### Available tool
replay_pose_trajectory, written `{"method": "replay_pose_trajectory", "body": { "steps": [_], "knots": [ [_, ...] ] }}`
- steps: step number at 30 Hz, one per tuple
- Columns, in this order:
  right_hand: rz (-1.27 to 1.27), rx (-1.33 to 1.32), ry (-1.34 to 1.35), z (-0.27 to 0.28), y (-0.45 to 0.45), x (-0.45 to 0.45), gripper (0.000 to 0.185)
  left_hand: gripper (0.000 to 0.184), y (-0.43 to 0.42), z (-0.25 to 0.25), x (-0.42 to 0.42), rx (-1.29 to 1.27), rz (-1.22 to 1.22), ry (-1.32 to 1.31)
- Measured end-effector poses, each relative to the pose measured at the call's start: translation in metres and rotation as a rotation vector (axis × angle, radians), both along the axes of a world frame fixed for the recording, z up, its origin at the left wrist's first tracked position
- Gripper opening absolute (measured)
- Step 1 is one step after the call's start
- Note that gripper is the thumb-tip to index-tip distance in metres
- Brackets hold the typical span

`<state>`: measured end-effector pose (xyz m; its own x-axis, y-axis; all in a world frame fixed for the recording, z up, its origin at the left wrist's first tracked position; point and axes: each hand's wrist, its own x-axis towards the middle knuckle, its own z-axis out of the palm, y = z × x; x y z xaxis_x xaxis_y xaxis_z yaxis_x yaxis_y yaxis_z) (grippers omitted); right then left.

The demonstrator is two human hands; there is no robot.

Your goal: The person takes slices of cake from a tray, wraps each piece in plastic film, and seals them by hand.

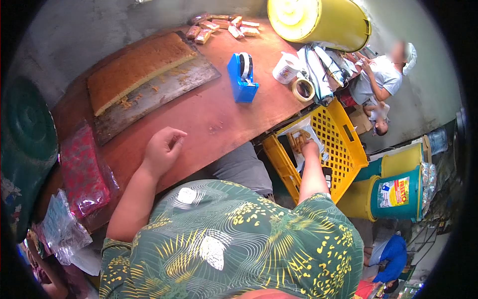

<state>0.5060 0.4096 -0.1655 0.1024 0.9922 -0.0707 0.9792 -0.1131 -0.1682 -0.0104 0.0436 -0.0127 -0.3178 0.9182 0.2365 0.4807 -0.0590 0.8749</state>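
My left hand [165, 148] rests near the front edge of the reddish-brown table, its fingers curled in and nothing visible in them. Beyond it lies a large sheet cake [142, 65] on a dark metal tray [117, 122], cut along its near side, with crumbs on the tray. My right hand [310, 148] reaches down into a yellow plastic crate [343, 169]. It is closed beside brown stick-shaped pieces [298, 139] lying on clear plastic; its fingertips are hidden, so what it grips is unclear.
Wrapped cake bars [219, 25] lie at the table's back. A blue tape dispenser [243, 82], a tape roll [303, 89] and a white tub [287, 68] stand right of the cake. Red patterned packaging [84, 169] lies left. Other people are at right.
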Motion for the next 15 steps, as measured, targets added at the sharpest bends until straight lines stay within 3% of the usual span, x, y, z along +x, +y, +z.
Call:
{"method": "replay_pose_trajectory", "body": {
  "steps": [4, 8, 12, 15],
  "knots": [
    [-0.041, 0.078, 0.037, -0.017, -0.014, -0.010, 0.056, 0.010, 0.002, -0.003, 0.000, 0.020, -0.003, 0.022],
    [-0.072, -0.020, 0.050, -0.004, -0.016, -0.011, 0.069, 0.010, 0.001, 0.008, 0.002, 0.002, 0.017, 0.083],
    [-0.077, 0.057, 0.212, -0.029, -0.010, 0.018, 0.047, 0.010, 0.001, 0.000, 0.000, 0.028, 0.016, 0.050],
    [-0.153, 0.292, 0.545, -0.059, 0.008, 0.044, 0.032, 0.011, 0.000, 0.005, 0.000, 0.033, 0.009, 0.097]
  ]
}}
